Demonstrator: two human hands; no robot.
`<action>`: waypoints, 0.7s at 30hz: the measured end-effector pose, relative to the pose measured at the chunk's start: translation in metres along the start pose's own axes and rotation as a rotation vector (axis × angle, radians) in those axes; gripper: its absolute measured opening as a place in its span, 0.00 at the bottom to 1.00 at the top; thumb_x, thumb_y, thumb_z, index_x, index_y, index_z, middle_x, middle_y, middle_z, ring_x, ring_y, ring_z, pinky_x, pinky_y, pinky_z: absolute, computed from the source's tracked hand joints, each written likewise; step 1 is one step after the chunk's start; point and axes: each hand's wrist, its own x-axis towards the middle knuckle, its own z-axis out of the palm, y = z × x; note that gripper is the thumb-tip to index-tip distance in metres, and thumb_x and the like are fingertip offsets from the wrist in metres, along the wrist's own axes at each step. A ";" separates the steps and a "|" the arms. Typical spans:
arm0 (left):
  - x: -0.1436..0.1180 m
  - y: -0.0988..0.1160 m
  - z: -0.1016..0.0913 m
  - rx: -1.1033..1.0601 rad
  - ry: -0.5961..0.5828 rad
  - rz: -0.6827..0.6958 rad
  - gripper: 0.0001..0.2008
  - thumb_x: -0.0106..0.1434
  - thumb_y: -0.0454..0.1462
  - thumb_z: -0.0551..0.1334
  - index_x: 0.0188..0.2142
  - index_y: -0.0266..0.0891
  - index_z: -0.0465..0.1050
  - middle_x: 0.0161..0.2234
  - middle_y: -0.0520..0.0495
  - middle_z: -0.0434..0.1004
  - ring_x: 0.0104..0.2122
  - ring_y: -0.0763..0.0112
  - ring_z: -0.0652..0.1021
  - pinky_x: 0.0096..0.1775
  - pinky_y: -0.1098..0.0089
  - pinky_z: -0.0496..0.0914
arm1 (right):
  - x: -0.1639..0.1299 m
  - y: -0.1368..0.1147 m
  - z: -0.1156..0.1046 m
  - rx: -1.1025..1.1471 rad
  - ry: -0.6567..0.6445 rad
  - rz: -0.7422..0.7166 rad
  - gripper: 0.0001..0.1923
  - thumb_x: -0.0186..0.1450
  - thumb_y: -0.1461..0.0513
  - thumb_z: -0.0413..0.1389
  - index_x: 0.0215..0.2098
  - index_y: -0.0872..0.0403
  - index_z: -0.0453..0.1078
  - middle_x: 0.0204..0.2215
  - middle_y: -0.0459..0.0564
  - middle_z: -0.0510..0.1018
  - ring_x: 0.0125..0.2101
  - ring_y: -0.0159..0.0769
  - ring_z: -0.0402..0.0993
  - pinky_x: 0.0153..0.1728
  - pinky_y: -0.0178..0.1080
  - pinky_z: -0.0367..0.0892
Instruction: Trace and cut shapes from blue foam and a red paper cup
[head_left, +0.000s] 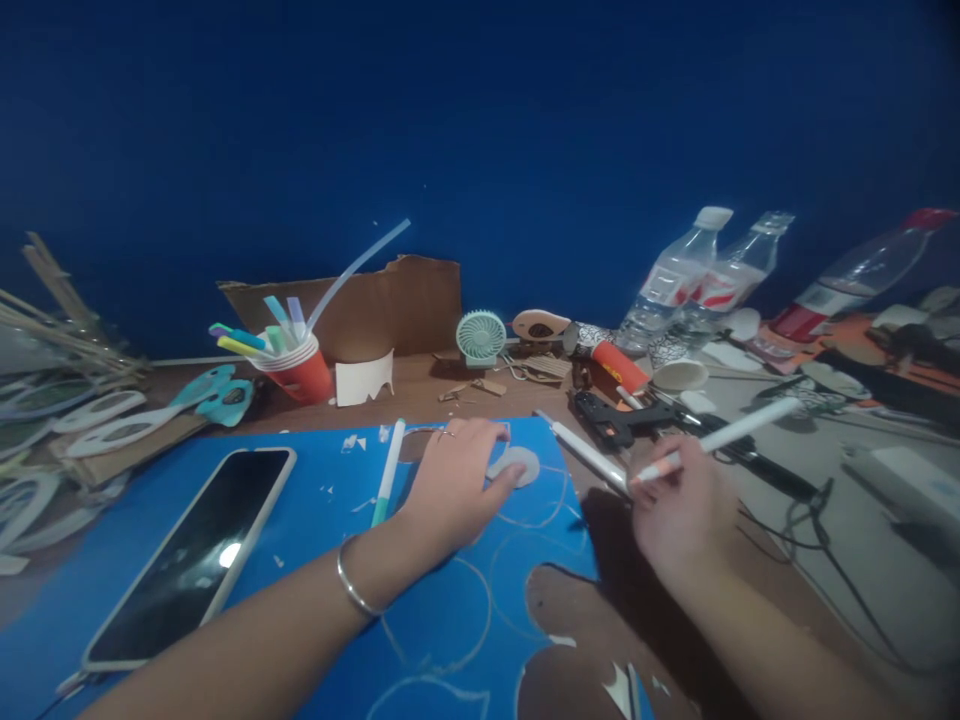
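Note:
My left hand (457, 485) lies flat on a blue paper sheet (322, 560), its fingertips pressing a small round white disc (517, 464). White circles are traced on the sheet and parts of it are cut away. My right hand (679, 505) holds a white pen (720, 437) just off the sheet's right edge, its orange tip pointing left. A second white pen-like stick (581, 452) lies on the table by that hand. A teal pen (388, 472) rests on the sheet beside my left wrist.
A phone (196, 555) lies face up on the sheet's left. Behind stand a red cup of markers (300, 368), cardboard (390, 305), a small fan (481, 338), a black glue gun (619, 420) and plastic bottles (675, 275). Cables (817, 520) trail at right; paper cutouts (97, 420) are piled at left.

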 end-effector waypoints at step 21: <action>-0.051 0.029 -0.068 -0.415 -0.123 -0.183 0.13 0.65 0.40 0.45 0.35 0.40 0.65 0.30 0.51 0.72 0.29 0.74 0.71 0.31 0.71 0.64 | -0.020 -0.003 -0.004 -0.943 -0.870 -0.854 0.17 0.58 0.73 0.44 0.39 0.54 0.68 0.41 0.53 0.73 0.38 0.38 0.71 0.35 0.37 0.64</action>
